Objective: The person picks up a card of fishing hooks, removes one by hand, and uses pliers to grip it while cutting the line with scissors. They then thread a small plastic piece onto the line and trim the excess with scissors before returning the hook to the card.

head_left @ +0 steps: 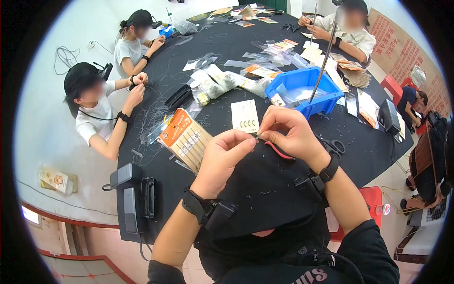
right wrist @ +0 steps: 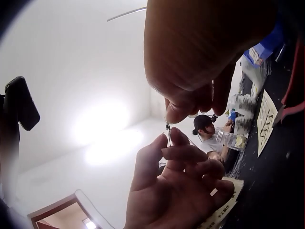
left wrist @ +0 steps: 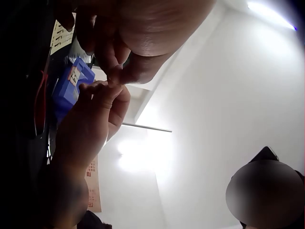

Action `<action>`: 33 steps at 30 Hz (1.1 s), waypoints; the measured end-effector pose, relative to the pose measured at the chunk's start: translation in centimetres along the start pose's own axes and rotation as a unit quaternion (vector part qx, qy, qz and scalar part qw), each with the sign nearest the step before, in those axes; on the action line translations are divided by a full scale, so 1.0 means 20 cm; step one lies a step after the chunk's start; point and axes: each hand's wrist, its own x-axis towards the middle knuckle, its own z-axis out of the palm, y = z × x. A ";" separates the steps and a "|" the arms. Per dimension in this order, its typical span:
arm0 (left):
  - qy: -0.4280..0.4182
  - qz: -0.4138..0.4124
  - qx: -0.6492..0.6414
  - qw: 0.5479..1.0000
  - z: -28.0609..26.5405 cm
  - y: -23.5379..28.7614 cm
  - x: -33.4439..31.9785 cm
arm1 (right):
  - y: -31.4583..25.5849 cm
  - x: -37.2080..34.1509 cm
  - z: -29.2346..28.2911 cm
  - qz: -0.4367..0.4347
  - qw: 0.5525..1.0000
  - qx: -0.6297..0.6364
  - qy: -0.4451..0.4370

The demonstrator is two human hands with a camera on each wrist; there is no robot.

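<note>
Looking thin, dark and straight, a tiny piece [right wrist: 168, 128] is pinched by both the left hand [head_left: 221, 158] and right hand [head_left: 294, 137].

A tiny, slender dark piece [right wrist: 167, 127], with a thin strand running from it, is pinched between the fingertips of the left hand [head_left: 222, 158] and right hand [head_left: 289, 137]. It spans the narrow gap between them, roughly level, raised above the black table [head_left: 364, 163], nearer its near edge than its far one. Fingers hide both ends.
</note>
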 end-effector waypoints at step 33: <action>-0.048 -0.050 0.007 0.998 -0.06 -0.03 -0.04 | -0.03 0.01 -0.03 0.000 0.992 -0.026 -0.120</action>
